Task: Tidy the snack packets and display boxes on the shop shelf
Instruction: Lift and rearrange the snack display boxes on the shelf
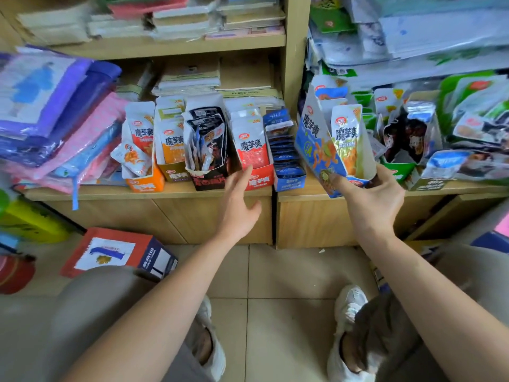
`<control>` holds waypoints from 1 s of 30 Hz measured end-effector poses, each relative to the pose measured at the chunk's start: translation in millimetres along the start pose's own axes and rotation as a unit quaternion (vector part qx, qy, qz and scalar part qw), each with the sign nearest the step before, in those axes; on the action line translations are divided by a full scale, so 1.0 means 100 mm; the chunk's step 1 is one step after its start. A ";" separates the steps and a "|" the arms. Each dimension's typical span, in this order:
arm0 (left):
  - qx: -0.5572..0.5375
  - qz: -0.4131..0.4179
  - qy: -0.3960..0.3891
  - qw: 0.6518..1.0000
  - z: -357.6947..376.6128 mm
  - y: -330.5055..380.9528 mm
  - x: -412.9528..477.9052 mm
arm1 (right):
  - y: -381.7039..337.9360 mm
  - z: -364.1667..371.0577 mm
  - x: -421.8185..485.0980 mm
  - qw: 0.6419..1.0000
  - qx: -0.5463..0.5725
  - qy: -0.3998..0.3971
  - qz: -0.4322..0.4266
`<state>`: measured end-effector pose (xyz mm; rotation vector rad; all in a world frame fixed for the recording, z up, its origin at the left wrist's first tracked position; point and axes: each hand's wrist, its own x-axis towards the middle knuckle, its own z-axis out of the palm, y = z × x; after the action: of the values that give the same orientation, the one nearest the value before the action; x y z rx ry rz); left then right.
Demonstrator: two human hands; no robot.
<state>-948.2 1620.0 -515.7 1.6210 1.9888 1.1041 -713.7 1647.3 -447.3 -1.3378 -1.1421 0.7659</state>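
魔芋爽 on pkts [252, 142], also blue box [309, 135]

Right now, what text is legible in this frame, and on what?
"魔芋爽": front packet in red display box.
"魔芋爽": side of blue display box, held by right hand.
"魔芋爽": yellow-green packet inside it.
Everything else, floor box included: too blurred.

Blue display box [314, 150] tips leftward over the shelf [192, 193] edge, base held in the right grip [371, 197], one yellow-green packet [346, 139] upright inside. To its left, orange box [146, 184], brown box [175, 173], black box [208, 179], red box [260, 180] and small blue box [289, 181] stand side by side, full of packets.
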 end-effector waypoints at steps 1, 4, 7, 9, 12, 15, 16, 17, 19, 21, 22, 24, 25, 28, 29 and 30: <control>-0.035 -0.008 0.005 0.999 0.00 -0.04 -0.02 | -0.01 0.02 -0.01 1.000 0.004 -0.008 -0.004; -0.076 -0.073 0.121 0.987 -0.03 -0.14 -0.10 | -0.07 0.09 -0.03 0.999 0.040 -0.031 -0.007; -0.106 -0.160 0.256 0.947 -0.14 -0.19 -0.07 | -0.11 0.18 -0.06 0.996 0.074 -0.055 -0.008; -0.116 -0.205 0.290 0.928 -0.22 -0.19 0.02 | -0.12 0.22 -0.09 0.994 0.086 -0.066 -0.012; -0.120 -0.230 0.269 0.927 -0.21 -0.18 0.18 | -0.14 0.28 -0.15 0.991 0.093 -0.092 -0.016; -0.072 -0.233 0.246 0.938 -0.12 -0.22 0.32 | -0.12 0.31 -0.19 0.990 0.090 -0.104 -0.025; -0.056 -0.243 0.246 0.936 -0.11 -0.24 0.36 | -0.11 0.31 -0.20 0.990 0.088 -0.105 -0.027; -0.039 -0.250 0.252 0.934 -0.09 -0.25 0.40 | -0.10 0.31 -0.21 0.990 0.088 -0.107 -0.028; -0.007 -0.255 0.271 0.928 -0.09 -0.29 0.45 | -0.08 0.30 -0.21 0.989 0.091 -0.111 -0.024; -0.006 -0.247 0.287 0.926 -0.10 -0.34 0.46 | -0.07 0.29 -0.21 0.989 0.091 -0.115 -0.021; -0.018 -0.240 0.295 0.925 -0.11 -0.38 0.43 | -0.07 0.28 -0.21 0.989 0.090 -0.116 -0.021; -0.055 -0.227 0.309 0.922 -0.12 -0.43 0.30 | -0.08 0.29 -0.21 0.989 0.090 -0.118 -0.019; -0.076 -0.221 0.310 0.922 -0.12 -0.46 0.22 | -0.08 0.30 -0.22 0.988 0.094 -0.119 -0.018; -0.110 -0.189 0.301 0.928 -0.14 -0.51 0.07 | -0.11 0.34 -0.23 0.986 0.108 -0.124 -0.013; -0.117 -0.179 0.295 0.931 -0.15 -0.51 0.07 | -0.11 0.35 -0.24 0.986 0.111 -0.126 -0.011; -0.127 -0.175 0.291 0.932 -0.17 -0.50 0.09 | -0.12 0.35 -0.24 0.985 0.114 -0.130 -0.010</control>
<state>-995.6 1620.3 -540.2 0.8129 2.2334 1.7383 -755.8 1634.9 -444.7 -1.0541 -1.2281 1.0472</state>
